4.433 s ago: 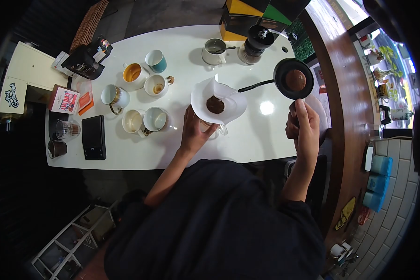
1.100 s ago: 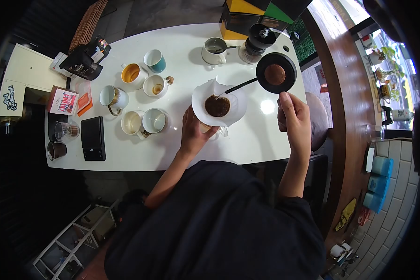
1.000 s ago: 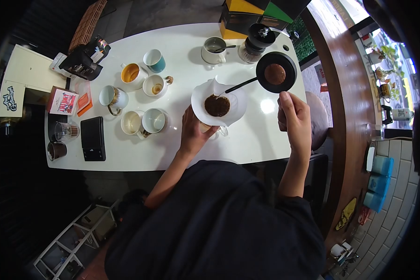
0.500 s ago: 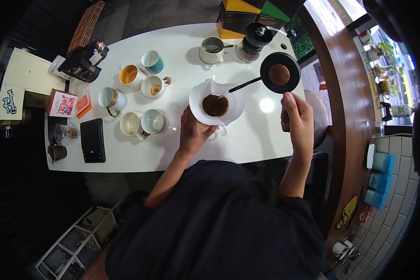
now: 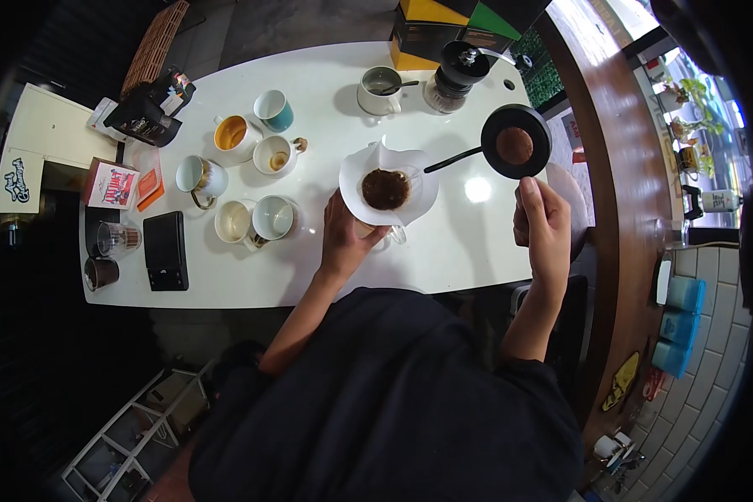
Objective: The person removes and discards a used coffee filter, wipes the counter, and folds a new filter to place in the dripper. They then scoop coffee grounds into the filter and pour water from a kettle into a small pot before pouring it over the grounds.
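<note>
My right hand is closed on the handle of a black gooseneck kettle, raised over the right side of the table. Its thin spout points left toward a white paper coffee filter, and no water shows at the tip. Wet dark coffee grounds lie in the bottom of the filter. Beneath the paper, a glass coffee server shows only its handle and a bit of its side; any dripper is hidden. My left hand is wrapped round the server from the left, below the filter.
Several cups, including a teal one, stand left of the filter. Behind are a mug with a spoon and a hand coffee grinder. A black scale, glasses and a coffee bag sit at the left end of the white table.
My right hand has drawn the kettle right and slightly down. The spout has left the filter, and the thin stream at its tip has stopped. My left hand stays put.
</note>
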Action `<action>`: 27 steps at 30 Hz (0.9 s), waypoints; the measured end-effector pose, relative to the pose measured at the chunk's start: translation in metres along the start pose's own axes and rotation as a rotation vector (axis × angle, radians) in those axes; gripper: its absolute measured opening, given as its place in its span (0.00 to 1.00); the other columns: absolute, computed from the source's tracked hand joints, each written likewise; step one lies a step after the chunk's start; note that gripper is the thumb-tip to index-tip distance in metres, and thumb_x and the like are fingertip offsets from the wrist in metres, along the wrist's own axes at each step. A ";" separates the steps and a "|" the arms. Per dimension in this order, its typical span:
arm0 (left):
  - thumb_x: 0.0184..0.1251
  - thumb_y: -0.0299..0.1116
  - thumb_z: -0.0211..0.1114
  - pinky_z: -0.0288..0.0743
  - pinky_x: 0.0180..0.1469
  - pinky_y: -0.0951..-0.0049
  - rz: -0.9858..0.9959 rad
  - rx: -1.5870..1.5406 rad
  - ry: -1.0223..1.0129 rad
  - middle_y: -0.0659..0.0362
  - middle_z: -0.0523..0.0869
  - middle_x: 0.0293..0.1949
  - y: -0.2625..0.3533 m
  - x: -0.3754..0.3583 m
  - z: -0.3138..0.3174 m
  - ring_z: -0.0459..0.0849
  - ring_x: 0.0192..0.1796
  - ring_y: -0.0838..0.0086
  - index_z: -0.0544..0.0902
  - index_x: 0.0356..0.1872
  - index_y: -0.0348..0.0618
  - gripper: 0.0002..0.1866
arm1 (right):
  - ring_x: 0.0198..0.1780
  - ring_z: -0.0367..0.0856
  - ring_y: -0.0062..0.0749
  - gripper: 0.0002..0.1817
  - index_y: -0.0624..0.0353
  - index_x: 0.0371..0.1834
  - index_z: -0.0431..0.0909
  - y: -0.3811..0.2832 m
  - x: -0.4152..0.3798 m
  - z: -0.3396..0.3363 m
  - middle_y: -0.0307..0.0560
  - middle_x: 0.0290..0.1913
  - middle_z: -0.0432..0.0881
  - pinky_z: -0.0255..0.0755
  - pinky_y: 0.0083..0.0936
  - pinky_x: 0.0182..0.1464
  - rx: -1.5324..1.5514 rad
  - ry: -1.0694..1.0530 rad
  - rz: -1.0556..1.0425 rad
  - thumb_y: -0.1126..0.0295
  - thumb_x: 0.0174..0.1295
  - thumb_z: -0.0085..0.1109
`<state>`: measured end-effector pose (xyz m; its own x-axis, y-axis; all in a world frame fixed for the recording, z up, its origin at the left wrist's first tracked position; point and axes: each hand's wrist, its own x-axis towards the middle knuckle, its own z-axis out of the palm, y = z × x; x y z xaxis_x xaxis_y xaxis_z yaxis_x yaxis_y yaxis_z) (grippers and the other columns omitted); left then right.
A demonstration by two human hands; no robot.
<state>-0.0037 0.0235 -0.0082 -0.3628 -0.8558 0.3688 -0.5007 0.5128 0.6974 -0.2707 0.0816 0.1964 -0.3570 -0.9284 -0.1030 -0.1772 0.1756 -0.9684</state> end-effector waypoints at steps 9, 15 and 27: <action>0.53 0.41 0.82 0.62 0.72 0.47 -0.011 0.000 0.005 0.43 0.71 0.69 0.003 0.001 -0.002 0.69 0.72 0.46 0.71 0.68 0.39 0.42 | 0.18 0.59 0.09 0.22 0.58 0.25 0.72 -0.004 0.001 0.008 0.28 0.17 0.64 0.52 0.17 0.21 -0.027 -0.032 -0.018 0.58 0.77 0.56; 0.53 0.42 0.82 0.62 0.72 0.46 -0.035 -0.012 -0.011 0.43 0.71 0.69 0.004 0.002 -0.002 0.69 0.72 0.46 0.71 0.68 0.39 0.42 | 0.18 0.60 0.09 0.22 0.59 0.25 0.73 -0.004 0.008 0.013 0.28 0.17 0.65 0.52 0.17 0.21 -0.012 -0.047 -0.027 0.58 0.77 0.56; 0.53 0.41 0.82 0.63 0.71 0.47 0.002 0.004 -0.011 0.43 0.72 0.68 0.003 0.003 -0.003 0.69 0.71 0.46 0.71 0.68 0.40 0.42 | 0.19 0.60 0.10 0.24 0.57 0.23 0.70 -0.003 0.020 0.019 0.29 0.17 0.64 0.53 0.17 0.21 -0.019 -0.062 -0.076 0.56 0.77 0.56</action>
<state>-0.0039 0.0224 -0.0039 -0.3727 -0.8538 0.3635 -0.5026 0.5150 0.6944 -0.2595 0.0566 0.1926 -0.2841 -0.9578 -0.0436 -0.2194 0.1092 -0.9695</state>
